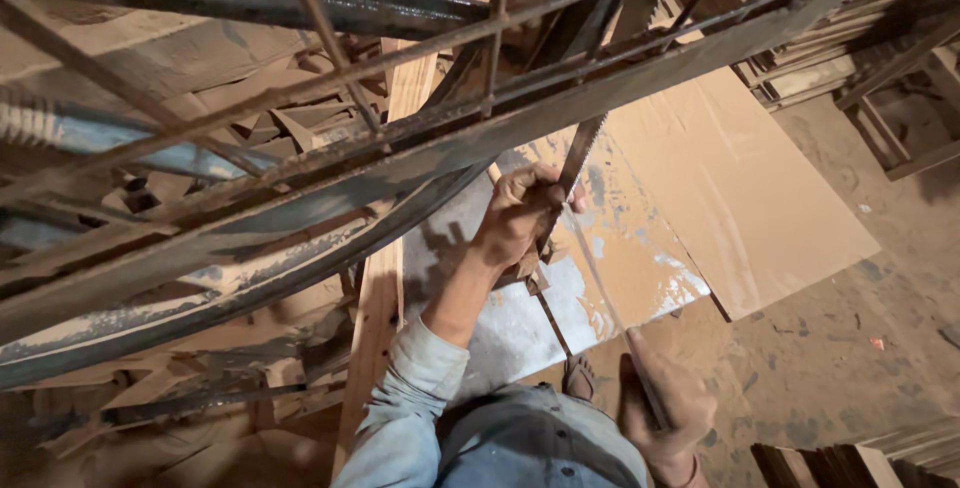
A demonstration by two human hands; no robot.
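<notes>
You have one view only, from the camera on your head, so nothing is shared with a second angle. It looks steeply down your own front: your shirt and sleeve fill the bottom edge, and the dusty floor (840, 368) lies far below. Close to the lens, slanting metal bars (300, 208) cross the upper left half and block much of the scene (they read as dark, blurred bands). Your left hand (515, 213) sits near the centre at arm's reach, your right hand (665, 408) lower, near the bottom edge. Flat boards (740, 188) stretch toward the upper right.
</notes>
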